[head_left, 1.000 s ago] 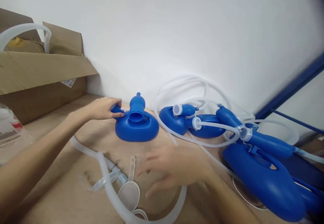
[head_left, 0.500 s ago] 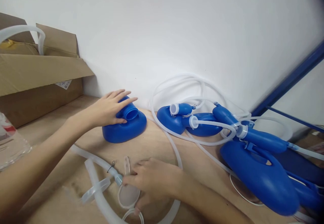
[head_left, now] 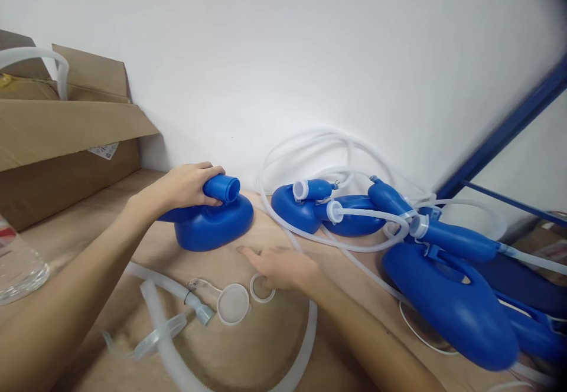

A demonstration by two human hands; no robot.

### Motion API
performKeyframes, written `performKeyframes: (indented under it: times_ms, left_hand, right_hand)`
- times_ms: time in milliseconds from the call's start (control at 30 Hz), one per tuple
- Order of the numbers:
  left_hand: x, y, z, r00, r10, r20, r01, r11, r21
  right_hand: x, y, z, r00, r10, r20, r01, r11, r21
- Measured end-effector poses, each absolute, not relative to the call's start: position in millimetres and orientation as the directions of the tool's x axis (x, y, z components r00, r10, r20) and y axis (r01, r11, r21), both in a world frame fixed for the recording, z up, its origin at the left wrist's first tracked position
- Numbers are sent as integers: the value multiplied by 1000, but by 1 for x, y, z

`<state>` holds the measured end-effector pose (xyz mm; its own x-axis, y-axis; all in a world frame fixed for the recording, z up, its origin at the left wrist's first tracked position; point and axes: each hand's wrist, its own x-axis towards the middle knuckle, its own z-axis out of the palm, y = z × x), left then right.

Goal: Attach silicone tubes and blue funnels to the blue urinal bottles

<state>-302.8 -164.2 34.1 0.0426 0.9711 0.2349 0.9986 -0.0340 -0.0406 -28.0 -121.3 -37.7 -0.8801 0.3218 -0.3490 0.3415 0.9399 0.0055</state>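
A blue plastic urinal bottle [head_left: 217, 226] lies on the wooden table with its round open mouth facing right. My left hand [head_left: 190, 185] is wrapped round the bottle's neck. My right hand [head_left: 283, 265], slightly blurred, is over the table to the right, one finger stretched toward the bottle and the others partly hidden. Just below it is a white ring [head_left: 263, 288], joined to a flat white cap [head_left: 233, 304] with a strap. To the left of the cap lies a clear hose with a pale connector [head_left: 201, 310].
Several blue bottles [head_left: 447, 303] fitted with white hoses [head_left: 310, 132] crowd the right side. An open cardboard box [head_left: 75, 126] stands at the back left, a clear plastic container [head_left: 20, 268] in front of it. White wall [head_left: 266, 55] behind; blue metal frame [head_left: 509, 138] at right.
My right hand has moved up off the cap, which now lies turned, farther from me. My left hand has closed round the bottle's neck, which is turned more to the right.
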Motion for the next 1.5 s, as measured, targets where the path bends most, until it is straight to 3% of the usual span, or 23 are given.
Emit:
performKeyframes:
  times_ms: [100,167,300,400,567,767,867,1033,1167,1333,1500]
  left_hand:
    - [-304,-165,36,71,970,233,997,-66,-27]
    - [-300,-168,38,90,971,220,995,-80,-52]
    - [-278,-174,42,113,976,186,991,-97,-93]
    - [-262,-175,41,114,970,213,991,-96,-94]
    - [-253,-173,35,103,964,247,994,-92,-55]
    - [-253,-174,34,86,956,280,996,-83,-23]
    - [-252,-174,33,86,957,278,996,-78,-41]
    - [-253,-174,32,83,958,276,996,-69,-58]
    - [-256,-173,32,103,955,280,994,-87,-67]
    - [-255,-173,33,110,957,269,993,-93,-73]
    - [-252,-174,34,112,957,268,993,-95,-74]
  right_hand:
    - [-24,-98,-32,-898,363,-248,372,928,12]
    - [-19,-86,-21,-901,430,-55,432,902,-26]
    - [-14,-83,-2,-733,539,414,455,842,-291]
    - [-25,-94,0,-572,601,558,403,798,-447]
    - [-55,-106,-2,-541,613,575,368,788,-494]
    - [-41,-92,17,-795,345,500,108,890,-442]
    - [-33,-85,17,-827,286,483,49,894,-445]
    - [-37,-78,5,-680,366,635,1,867,-499]
    - [-42,-79,-2,-742,384,549,-59,779,-624]
    - [-47,-77,-6,-810,337,481,-86,742,-664]
    - [-50,-76,-13,-798,376,470,-81,707,-703]
